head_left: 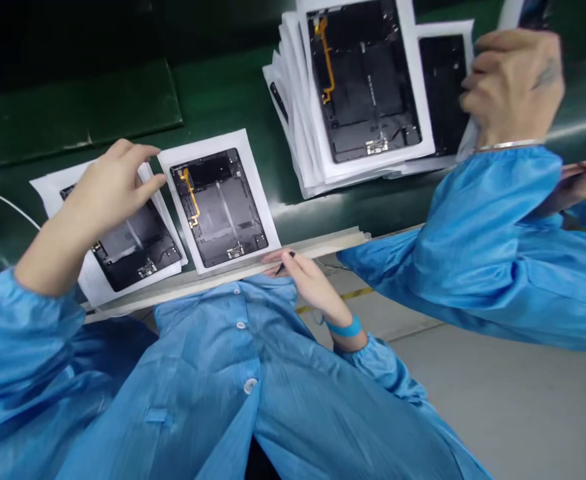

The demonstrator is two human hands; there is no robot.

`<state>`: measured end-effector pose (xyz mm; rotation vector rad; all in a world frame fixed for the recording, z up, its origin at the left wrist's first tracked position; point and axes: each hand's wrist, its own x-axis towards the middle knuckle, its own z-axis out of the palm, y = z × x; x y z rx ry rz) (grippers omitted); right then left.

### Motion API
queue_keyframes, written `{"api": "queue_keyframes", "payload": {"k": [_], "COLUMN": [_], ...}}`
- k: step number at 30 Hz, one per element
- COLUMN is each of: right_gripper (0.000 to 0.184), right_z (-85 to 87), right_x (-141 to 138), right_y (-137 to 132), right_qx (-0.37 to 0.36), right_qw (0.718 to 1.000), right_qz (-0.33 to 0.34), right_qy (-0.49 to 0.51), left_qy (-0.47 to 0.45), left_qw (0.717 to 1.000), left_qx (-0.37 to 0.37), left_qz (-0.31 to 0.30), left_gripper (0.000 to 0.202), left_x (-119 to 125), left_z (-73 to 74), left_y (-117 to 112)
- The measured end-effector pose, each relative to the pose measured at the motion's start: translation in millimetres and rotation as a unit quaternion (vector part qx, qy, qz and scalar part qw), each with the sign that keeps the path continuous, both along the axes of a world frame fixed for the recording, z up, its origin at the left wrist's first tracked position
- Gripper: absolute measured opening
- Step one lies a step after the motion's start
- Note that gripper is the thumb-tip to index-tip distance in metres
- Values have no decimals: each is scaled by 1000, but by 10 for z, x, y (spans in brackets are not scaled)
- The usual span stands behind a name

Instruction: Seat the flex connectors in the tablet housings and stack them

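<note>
My left hand (110, 190) hovers with fingers apart over a dark tablet back panel (137, 257) on a white sheet (67, 193), its fingertips at the sheet's upper edge. Next to it lies a second panel (217, 210) with an orange flex cable (190, 193), also on a white sheet (260, 193). My right hand (313, 283), with a blue wristband (345, 327), rests by the bench's front edge and pinches a small black tool (285, 264). Its tip is partly hidden. A co-worker's hand (513, 87) grips the far side of a stack of sheets and panels (363, 83).
The green bench top (253, 100) slopes away, with a pale strip (223, 270) along its front edge. A white cable (7, 203) enters at the left. A co-worker's blue sleeve (483, 253) and second hand (583, 181) reach in from the right, above a grey floor (497, 400).
</note>
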<state>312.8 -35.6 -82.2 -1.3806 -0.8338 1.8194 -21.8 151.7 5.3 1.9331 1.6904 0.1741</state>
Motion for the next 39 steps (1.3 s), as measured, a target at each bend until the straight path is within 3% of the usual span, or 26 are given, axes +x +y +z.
{"api": "queue_keyframes", "payload": {"k": [3,7,11,18,22,27,35,39], "right_gripper": [65,60,62,52,43,39,33,34], "right_z": [43,0,-151,-366,-428,-484,-599,-599], "right_x": [167,57,-54,-24,-18,-14,66,123], "right_y": [114,317,532,711,703,706,740,722], "right_qx": [101,184,222,342,385,432,518,510], "right_qw": [990,972,965,918,896,866,782,783], "right_qz": [-19,-88,-81,55,62,77,124,132], "right_qy": [-95,-115,-111,-190,-214,-241,-324,-331], "left_qy": [51,26,38,45,37,8,14,-1], "left_qw": [994,971,971,964,952,954,948,954], "left_qx": [20,42,97,197,251,239,227,180], "left_qz": [-93,-232,-217,-175,-173,-180,-222,-240], "left_gripper": [61,47,34,30,26,29,32,37], "left_x": [89,341,569,670,738,871,900,859], "left_z": [-9,-416,-765,-941,-1034,-1129,-1159,-1113], "left_y": [-625,-1257,-1515,-1675,-1660,-1544,-1468,-1429]}}
